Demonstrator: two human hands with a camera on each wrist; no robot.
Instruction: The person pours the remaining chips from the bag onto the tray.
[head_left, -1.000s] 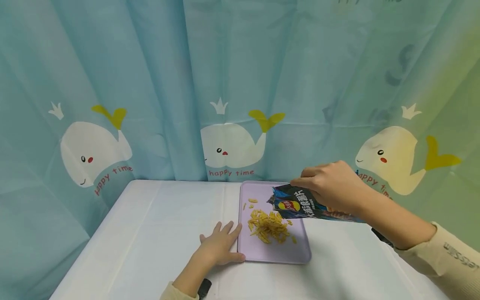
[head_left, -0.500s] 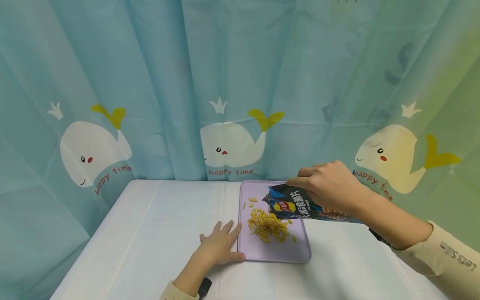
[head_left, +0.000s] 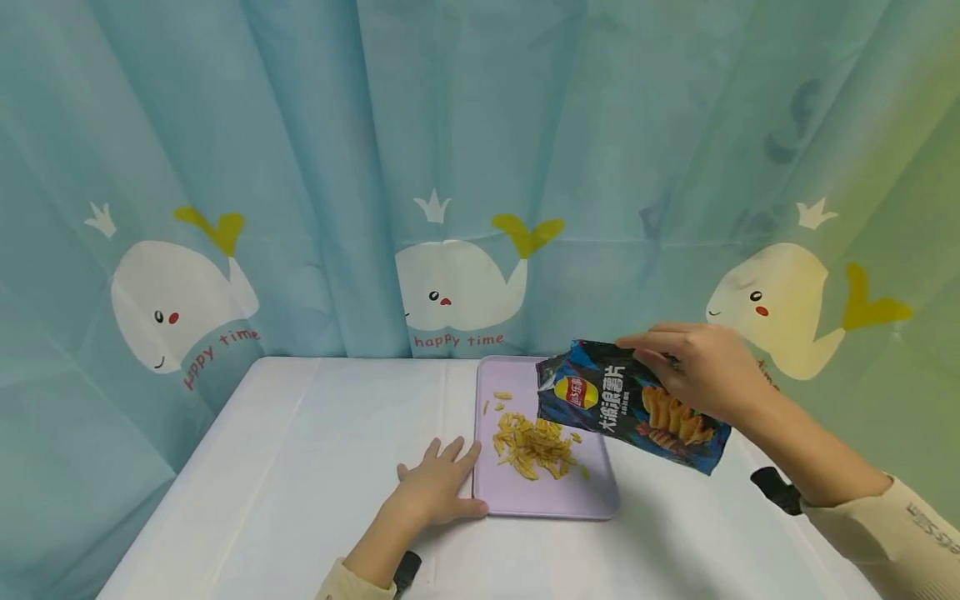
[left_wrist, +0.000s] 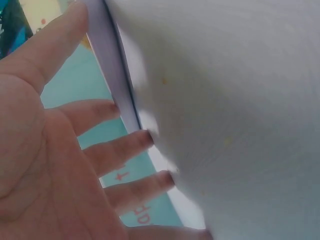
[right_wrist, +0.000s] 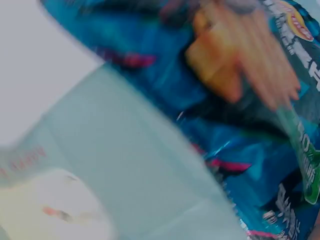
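Note:
My right hand [head_left: 701, 367] pinches the upper edge of a dark blue chip bag [head_left: 630, 408], which hangs tilted over the right side of a lilac tray [head_left: 543, 500]. In the right wrist view the bag [right_wrist: 165, 95] fills much of the picture, blurred. A heap of yellow ridged chips [head_left: 536, 446] lies on the tray, with a few loose pieces near its far left corner. Fingers spread, my left hand [head_left: 435, 492] rests at the tray's left edge. The left wrist view has the left hand [left_wrist: 65, 150] with straight fingertips at the tray's side wall [left_wrist: 112, 60].
A white-covered table [head_left: 352, 433] carries the tray and extends to both sides of it. Behind the table hangs a light blue curtain [head_left: 315, 167] with printed whales. A black wrist strap [head_left: 776, 490] shows beside the right forearm.
The right hand has moved slightly right with the chip bag, and the bag's lower end has swung down so that more of its front shows. The left hand keeps its place at the tray.

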